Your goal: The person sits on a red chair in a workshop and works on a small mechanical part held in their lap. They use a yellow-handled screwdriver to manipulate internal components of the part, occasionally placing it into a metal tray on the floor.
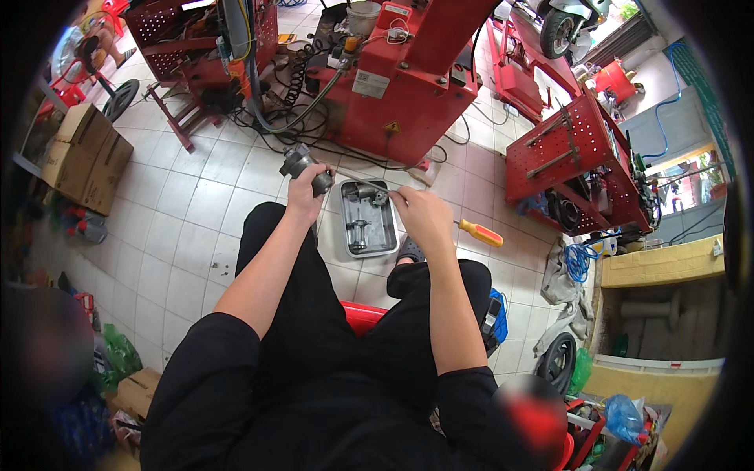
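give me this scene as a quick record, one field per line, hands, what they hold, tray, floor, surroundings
left grip: bare hand, closed on a grey metal part
right grip: bare hand, closed on the shaft of a screwdriver, yellow-orange handle pointing right
shaft against part: contact unclear
tray: rectangular, on the floor ahead of the person, holding loose metal parts
floor: pale tiles
ahead: red machine
right: red perforated cart
left: cardboard box
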A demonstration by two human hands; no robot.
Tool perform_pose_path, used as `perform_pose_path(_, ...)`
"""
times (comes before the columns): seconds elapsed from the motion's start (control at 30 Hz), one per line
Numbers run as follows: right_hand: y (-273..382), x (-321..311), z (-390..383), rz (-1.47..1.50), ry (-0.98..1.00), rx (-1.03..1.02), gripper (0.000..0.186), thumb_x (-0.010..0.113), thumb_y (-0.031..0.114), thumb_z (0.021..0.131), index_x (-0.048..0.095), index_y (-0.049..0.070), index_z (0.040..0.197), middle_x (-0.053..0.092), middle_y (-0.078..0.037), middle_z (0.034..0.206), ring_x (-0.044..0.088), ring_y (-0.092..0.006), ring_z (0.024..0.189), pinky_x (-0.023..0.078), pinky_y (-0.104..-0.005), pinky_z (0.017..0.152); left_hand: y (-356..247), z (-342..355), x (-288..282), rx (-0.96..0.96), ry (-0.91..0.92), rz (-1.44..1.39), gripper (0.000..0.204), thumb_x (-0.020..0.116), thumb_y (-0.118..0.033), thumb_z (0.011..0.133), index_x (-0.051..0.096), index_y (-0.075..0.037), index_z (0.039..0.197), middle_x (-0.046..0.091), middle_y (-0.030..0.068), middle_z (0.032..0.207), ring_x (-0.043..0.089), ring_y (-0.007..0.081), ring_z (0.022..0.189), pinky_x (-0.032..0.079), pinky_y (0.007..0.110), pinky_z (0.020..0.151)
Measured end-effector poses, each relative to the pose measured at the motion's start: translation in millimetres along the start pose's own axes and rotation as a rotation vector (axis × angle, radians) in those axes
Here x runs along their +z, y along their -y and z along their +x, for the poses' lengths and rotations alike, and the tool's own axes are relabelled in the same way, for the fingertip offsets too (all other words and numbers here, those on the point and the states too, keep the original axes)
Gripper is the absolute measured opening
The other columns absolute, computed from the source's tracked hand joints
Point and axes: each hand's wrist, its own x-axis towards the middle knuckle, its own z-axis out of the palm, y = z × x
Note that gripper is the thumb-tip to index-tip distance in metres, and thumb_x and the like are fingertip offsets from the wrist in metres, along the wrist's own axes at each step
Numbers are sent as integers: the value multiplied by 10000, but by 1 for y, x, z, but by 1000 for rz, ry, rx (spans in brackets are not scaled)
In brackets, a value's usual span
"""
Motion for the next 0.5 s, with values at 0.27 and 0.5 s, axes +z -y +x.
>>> perform_pose_path(0.27, 2, -9, -9, -59, -148, 15, 255, 584, 351, 843, 686, 123, 793, 618, -118, 688, 612, -313, 690, 461, -420, 596, 1, -5, 9, -23, 74, 35, 240, 627, -57, 776, 490, -53, 973, 595, 109, 894, 605, 232, 838, 523, 350, 771)
perform_pose_path(0.5, -1, -2, -12, -97, -176, -12, 252, 596, 340, 832, 669, 119, 738, 615, -93, 658, 611, -285, 646, 469, -399, 563, 7, -11, 17, 30, 48, 160, 247, 626, -25, 761, 503, -32, 975, 607, 114, 875, 616, 218, 821, 527, 341, 736)
